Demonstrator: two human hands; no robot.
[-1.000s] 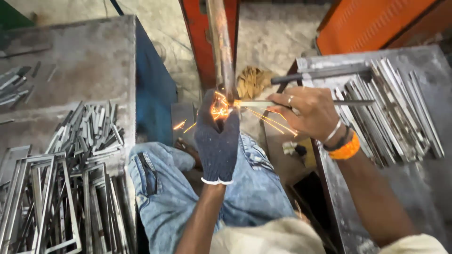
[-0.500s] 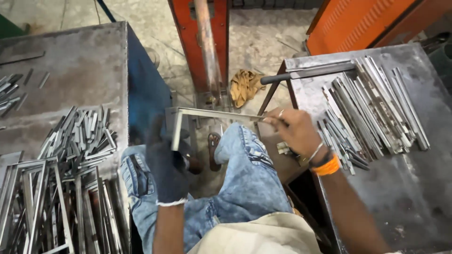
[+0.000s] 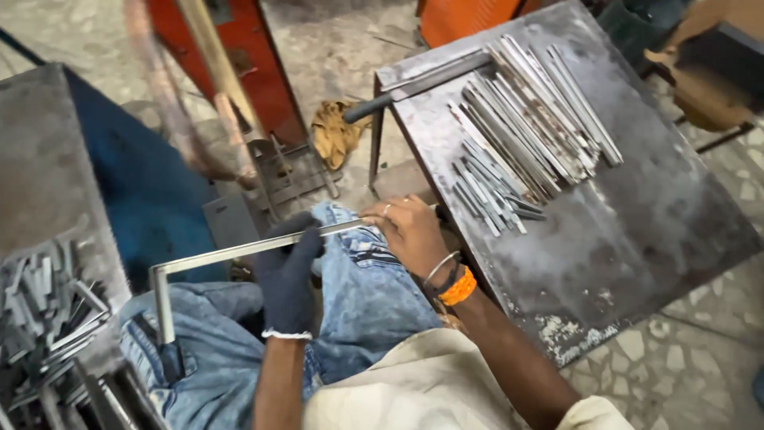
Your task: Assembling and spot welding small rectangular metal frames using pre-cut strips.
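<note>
Sparks gone, welded L-shaped metal strip (image 3: pixel 231 256) now off the machine, lying across my lap at frame centre-left. Gloved left hand (image 3: pixel 286 275) clamped mid-strip, bare right hand (image 3: pixel 406 231) pinching its right end. Joint's done; piece is free to move.

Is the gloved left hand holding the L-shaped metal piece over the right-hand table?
No, the left hand grips the L-shaped metal piece above the person's lap, left of the table.
</note>
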